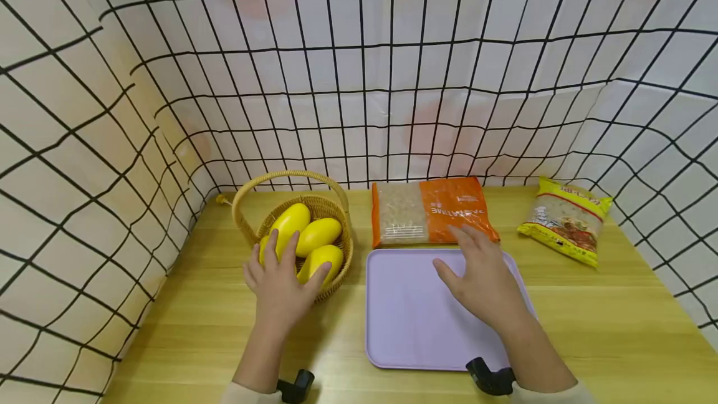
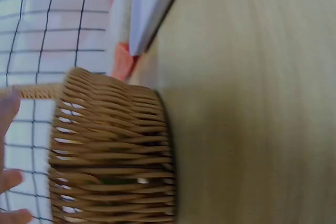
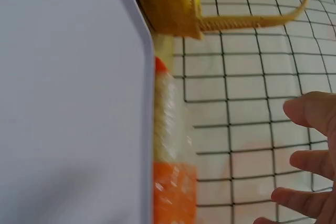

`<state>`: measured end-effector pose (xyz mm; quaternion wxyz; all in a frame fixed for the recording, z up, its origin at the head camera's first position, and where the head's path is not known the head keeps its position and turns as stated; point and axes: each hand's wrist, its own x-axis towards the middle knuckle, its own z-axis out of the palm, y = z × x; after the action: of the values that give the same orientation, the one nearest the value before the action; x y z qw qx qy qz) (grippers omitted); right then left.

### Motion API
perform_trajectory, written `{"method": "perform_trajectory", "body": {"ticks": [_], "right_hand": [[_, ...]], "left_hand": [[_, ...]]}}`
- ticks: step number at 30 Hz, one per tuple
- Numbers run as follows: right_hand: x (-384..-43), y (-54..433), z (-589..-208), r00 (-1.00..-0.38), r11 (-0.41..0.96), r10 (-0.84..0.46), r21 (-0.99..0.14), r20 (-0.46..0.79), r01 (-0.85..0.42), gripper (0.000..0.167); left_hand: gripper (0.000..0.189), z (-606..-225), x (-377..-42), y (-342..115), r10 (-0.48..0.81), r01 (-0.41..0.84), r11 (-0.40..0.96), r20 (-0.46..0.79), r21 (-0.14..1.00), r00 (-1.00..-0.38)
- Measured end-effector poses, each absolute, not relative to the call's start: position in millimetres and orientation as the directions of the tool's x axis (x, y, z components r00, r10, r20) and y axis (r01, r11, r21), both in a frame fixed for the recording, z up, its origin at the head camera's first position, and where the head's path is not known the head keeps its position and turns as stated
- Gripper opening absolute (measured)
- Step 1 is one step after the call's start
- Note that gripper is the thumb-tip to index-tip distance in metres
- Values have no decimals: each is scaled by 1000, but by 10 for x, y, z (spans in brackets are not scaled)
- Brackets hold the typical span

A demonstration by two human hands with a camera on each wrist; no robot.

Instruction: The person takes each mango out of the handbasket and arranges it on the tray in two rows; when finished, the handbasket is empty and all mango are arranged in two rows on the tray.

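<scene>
Several yellow mangoes (image 1: 318, 237) lie in a wicker basket (image 1: 349, 248) with a tall arched handle, at the left of the table. My left hand (image 1: 283, 295) hovers over the basket's near side with its fingers spread; in the left wrist view its fingertips show beside the woven wall (image 2: 113, 145). Whether it touches a mango cannot be told. Above the lilac tray (image 1: 415, 310) my right hand (image 1: 488, 282) is held with fingers extended, holding nothing. The right wrist view shows those fingers (image 3: 310, 161) apart from the tray.
Behind the tray lies an orange and clear bag (image 1: 454, 204) of pale dry food. A yellow packet (image 1: 566, 220) sits at the back right. Black-gridded white cloth (image 1: 392, 98) walls in the wooden table (image 1: 611, 323) at the back and sides.
</scene>
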<state>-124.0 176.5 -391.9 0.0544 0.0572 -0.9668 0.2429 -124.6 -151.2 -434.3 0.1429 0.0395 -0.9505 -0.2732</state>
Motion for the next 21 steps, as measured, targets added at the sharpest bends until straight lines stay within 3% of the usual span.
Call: {"method": "perform_trajectory", "body": {"ticks": [4, 9, 14, 21], "right_hand": [[-1208, 1581, -4081, -982, 840, -103, -516, 158, -171, 66], [-1193, 1267, -4237, -957, 773, -204, -565, 208, -288, 61], [-1219, 960, -4239, -930, 709, -311, -604, 197, -365, 61], [-1391, 537, -4101, -851, 650, -502, -579, 158, -491, 63]], "left_hand": [[53, -4462, -1276, -1552, -394, 25, 649, 364, 760, -844], [32, -4624, -1312, -1626, -646, 70, 289, 248, 955, -722], [31, -4770, -1376, -1712, -688, 109, 23, 95, 994, -720], [47, -4913, -1415, -1674, -656, 98, -140, -18, 985, -755]]}}
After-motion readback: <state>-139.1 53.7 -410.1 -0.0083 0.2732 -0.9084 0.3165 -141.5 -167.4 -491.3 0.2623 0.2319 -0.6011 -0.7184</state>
